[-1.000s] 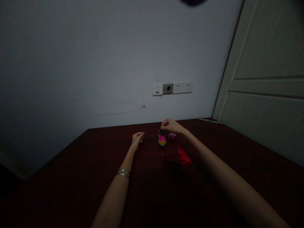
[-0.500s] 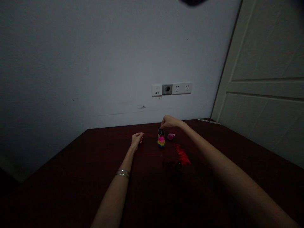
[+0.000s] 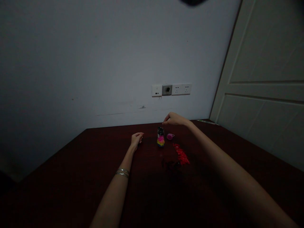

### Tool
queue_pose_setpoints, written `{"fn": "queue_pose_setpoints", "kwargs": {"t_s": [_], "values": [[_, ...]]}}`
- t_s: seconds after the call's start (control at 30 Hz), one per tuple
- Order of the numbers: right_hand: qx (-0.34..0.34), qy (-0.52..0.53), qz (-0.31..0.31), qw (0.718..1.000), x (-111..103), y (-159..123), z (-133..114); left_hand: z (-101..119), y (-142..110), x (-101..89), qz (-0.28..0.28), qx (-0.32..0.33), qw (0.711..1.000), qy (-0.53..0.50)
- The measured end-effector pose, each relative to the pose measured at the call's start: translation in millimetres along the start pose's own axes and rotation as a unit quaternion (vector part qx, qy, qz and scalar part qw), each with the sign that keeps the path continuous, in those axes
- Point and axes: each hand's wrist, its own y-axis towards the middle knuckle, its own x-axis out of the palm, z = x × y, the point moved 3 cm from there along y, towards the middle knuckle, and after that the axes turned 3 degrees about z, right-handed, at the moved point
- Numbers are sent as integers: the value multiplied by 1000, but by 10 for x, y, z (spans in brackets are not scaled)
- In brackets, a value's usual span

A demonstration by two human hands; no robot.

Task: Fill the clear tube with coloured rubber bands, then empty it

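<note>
Across the desk, our right hand has just lifted off the jar, leaving the jar's top unobstructed; whether that grip is open or closed, we cannot tell. Our left hand rests left of the jar, fingers curled, grip likewise unclear. Red pieces lie nearer us. The jar stands upright, colours layered inside, a pink cap just beside it.

Table with jar (plus red pieces)

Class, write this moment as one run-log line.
right hand: near jar's mouth, apart; left hand: on table, left of jar; jar: upright; pink item: right of jar; red pieces: nearer camera
</note>
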Motion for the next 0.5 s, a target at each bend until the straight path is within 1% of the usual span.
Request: {"fn": "queue_pose_setpoints", "kwargs": {"t_s": [0.07, 0.2, 0.27, 0.3, 0.37, 0.4, 0.47, 0.5], "values": [[-5, 22, 14, 1000, 8, -48, 87, -14, -1, -2, 1, 0, 1000, 4], [-27, 74, 24, 997, 104, -206, 265, -10, 0, 8, 4, 0, 1000, 10], [-36, 89, 8, 995, 153, -299, 309, 68, -1, 43, -6, 0, 1000, 13], [-42, 92, -9, 995, 168, -340, 309, 135, -4, 77, -23, 1, 1000, 12], [-59, 83, -44, 994, 170, -401, 271, 317, -26, 186, -85, 8, 996, 8], [-66, 72, -56, 994, 155, -417, 237, 426, -51, 263, -135, 25, 991, 3], [-74, 41, -69, 994, 110, -418, 158, 619, -128, 427, -226, 58, 972, 21], [-77, 24, -75, 994, 87, -405, 116, 687, -173, 503, -256, 73, 963, 34]]}}
